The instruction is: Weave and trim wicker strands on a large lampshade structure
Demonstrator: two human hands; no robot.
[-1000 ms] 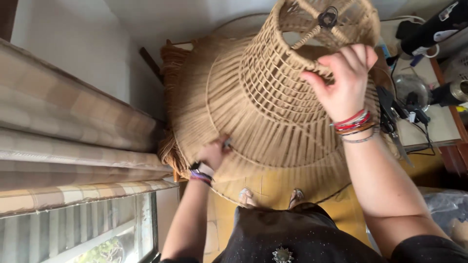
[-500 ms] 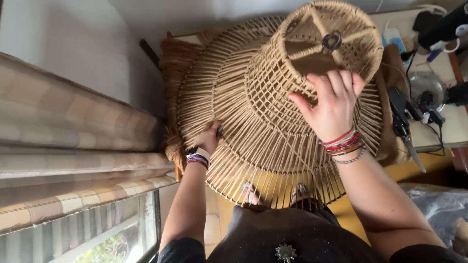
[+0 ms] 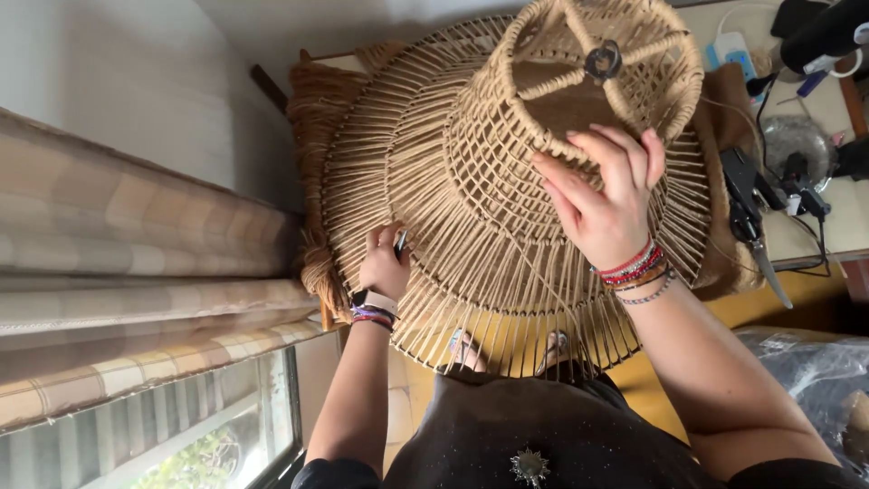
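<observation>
A large woven jute lampshade (image 3: 471,181) on a wire frame lies tilted on a table, with its narrow top ring (image 3: 602,63) up and to the right. My right hand (image 3: 606,195), with several bracelets at the wrist, presses over the narrow neck of the shade, fingers spread and curled on the cords. My left hand (image 3: 385,267), with a watch and bands, pinches the cords at the wide lower edge. A small dark thing shows between its fingers; what it is cannot be told. A fringe of loose jute (image 3: 317,118) hangs along the shade's left edge.
A black glue gun (image 3: 747,195), a white power strip (image 3: 738,50) and cables lie on the table (image 3: 842,226) at right. Checked curtains (image 3: 136,244) and a window (image 3: 208,435) fill the left. My sandalled feet (image 3: 466,349) show below the shade. A plastic bag (image 3: 815,380) is at lower right.
The shade has been turned and lowered, so its top ring shows more fully. My right hand has shifted from the ring's rim down onto the neck. My left hand stayed at the lower edge.
</observation>
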